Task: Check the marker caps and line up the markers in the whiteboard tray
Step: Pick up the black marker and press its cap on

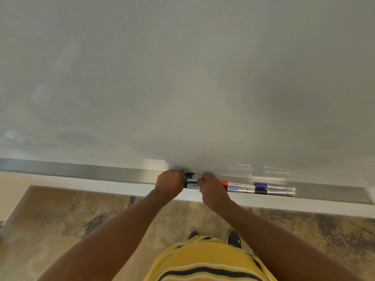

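Observation:
A metal whiteboard tray (105, 175) runs under the whiteboard (182, 78). Both my hands are at its middle. My left hand (169, 184) and my right hand (211, 189) grip the two ends of a black-capped marker (191, 175) held just above the tray. Below it between the hands lie a green-capped marker (189, 181) and a black marker (191, 185). To the right lie a red-capped marker (237, 184), another black one (240, 189), a blue-capped marker (274, 186) and a dark-capped marker (274, 192). My right hand hides parts of the red and black ones.
The tray's left half (71, 171) holds nothing. Below the tray is a mottled brown floor (81, 216). My yellow striped shirt (203, 260) and a dark shoe (233, 238) show at the bottom.

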The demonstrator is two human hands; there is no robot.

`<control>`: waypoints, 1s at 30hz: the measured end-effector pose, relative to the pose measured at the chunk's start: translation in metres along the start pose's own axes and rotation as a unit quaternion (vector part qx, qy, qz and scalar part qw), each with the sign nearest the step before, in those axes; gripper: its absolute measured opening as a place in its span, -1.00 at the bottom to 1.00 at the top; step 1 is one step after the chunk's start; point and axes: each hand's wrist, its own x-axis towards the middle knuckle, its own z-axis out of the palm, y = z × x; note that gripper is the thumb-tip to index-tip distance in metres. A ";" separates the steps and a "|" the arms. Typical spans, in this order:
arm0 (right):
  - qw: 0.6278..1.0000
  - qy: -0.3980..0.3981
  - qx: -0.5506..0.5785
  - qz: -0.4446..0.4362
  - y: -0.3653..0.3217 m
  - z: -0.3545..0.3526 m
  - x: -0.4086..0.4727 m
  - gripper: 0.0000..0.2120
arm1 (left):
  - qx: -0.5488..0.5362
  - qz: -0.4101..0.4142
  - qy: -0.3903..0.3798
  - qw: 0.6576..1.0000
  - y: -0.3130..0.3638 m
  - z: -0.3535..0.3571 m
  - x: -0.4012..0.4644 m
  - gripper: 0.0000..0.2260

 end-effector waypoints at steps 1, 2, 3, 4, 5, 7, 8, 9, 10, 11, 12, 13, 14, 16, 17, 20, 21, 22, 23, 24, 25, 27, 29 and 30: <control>1.000 0.007 0.007 0.005 0.001 -0.001 -0.003 -0.81 | -0.032 -0.029 -0.003 0.999 0.001 -0.001 0.000 -0.84; 1.000 0.016 0.015 0.012 0.004 -0.003 -0.007 -0.80 | -0.065 -0.061 -0.008 0.996 0.002 -0.002 0.001 -0.80; 0.999 0.027 0.024 0.018 0.007 -0.004 -0.011 -0.79 | -0.093 -0.090 -0.012 0.992 0.003 -0.003 0.001 -0.76; 0.998 0.038 0.033 0.024 0.011 -0.004 -0.017 -0.78 | -0.116 -0.112 -0.014 0.987 0.004 -0.003 0.002 -0.72; 0.997 0.049 0.042 0.030 0.015 -0.005 -0.023 -0.79 | -0.134 -0.127 -0.013 0.983 0.006 -0.003 0.002 -0.69; 0.995 0.069 0.059 0.040 0.024 -0.008 -0.035 -0.82 | -0.161 -0.149 -0.010 0.976 0.011 -0.001 0.003 -0.64; 0.994 0.077 0.065 0.047 0.028 -0.009 -0.039 -0.83 | -0.170 -0.160 -0.009 0.972 0.015 0.000 0.003 -0.63; 0.993 0.082 0.070 0.057 0.030 -0.011 -0.043 -0.83 | -0.176 -0.170 -0.010 0.970 0.018 0.001 0.004 -0.62; 0.991 0.086 0.077 0.067 0.032 -0.013 -0.046 -0.81 | -0.177 -0.177 -0.010 0.968 0.021 0.002 0.004 -0.62; 0.990 0.089 0.083 0.076 0.034 -0.014 -0.049 -0.80 | -0.172 -0.182 -0.009 0.968 0.023 0.003 0.004 -0.63; 0.988 0.091 0.088 0.083 0.035 -0.015 -0.051 -0.78 | -0.166 -0.184 -0.006 0.969 0.025 0.004 0.004 -0.64; 0.987 0.093 0.092 0.088 0.036 -0.015 -0.053 -0.76 | -0.159 -0.183 -0.002 0.970 0.026 0.005 0.004 -0.64; 0.987 0.097 0.095 0.090 0.037 -0.016 -0.054 -0.75 | -0.154 -0.181 0.002 0.971 0.026 0.005 0.004 -0.66; 0.986 0.103 0.098 0.091 0.037 -0.015 -0.056 -0.74 | -0.153 -0.178 0.006 0.972 0.026 0.006 0.004 -0.68; 0.985 0.105 0.101 0.092 0.037 -0.015 -0.056 -0.74 | -0.155 -0.178 0.006 0.972 0.026 0.006 0.004 -0.68; 0.983 0.111 0.113 0.097 0.037 -0.014 -0.055 -0.76 | -0.162 -0.183 0.006 0.970 0.027 0.004 0.003 -0.70; 0.982 0.111 0.116 0.099 0.036 -0.015 -0.054 -0.77 | -0.165 -0.184 0.008 0.969 0.028 0.003 0.002 -0.71; 0.982 0.111 0.118 0.101 0.036 -0.015 -0.054 -0.78 | -0.171 -0.184 0.010 0.968 0.029 0.003 0.002 -0.70; 0.981 0.112 0.120 0.100 0.037 -0.016 -0.053 -0.80 | -0.178 -0.184 0.014 0.967 0.031 0.003 0.001 -0.70; 0.981 0.115 0.122 0.099 0.037 -0.017 -0.053 -0.81 | -0.183 -0.183 0.017 0.966 0.032 0.003 0.000 -0.70; 0.981 0.116 0.124 0.098 0.037 -0.018 -0.053 -0.82 | -0.185 -0.181 0.020 0.966 0.033 0.003 -0.002 -0.70; 0.980 0.117 0.128 0.099 0.039 -0.019 -0.053 -0.82 | -0.176 -0.170 0.026 0.969 0.034 0.003 -0.002 -0.71; 0.979 0.118 0.131 0.102 0.040 -0.020 -0.053 -0.81 | -0.154 -0.147 0.029 0.977 0.033 0.003 -0.002 -0.72; 0.979 0.118 0.132 0.105 0.040 -0.020 -0.054 -0.80 | -0.141 -0.132 0.030 0.981 0.032 0.003 -0.002 -0.73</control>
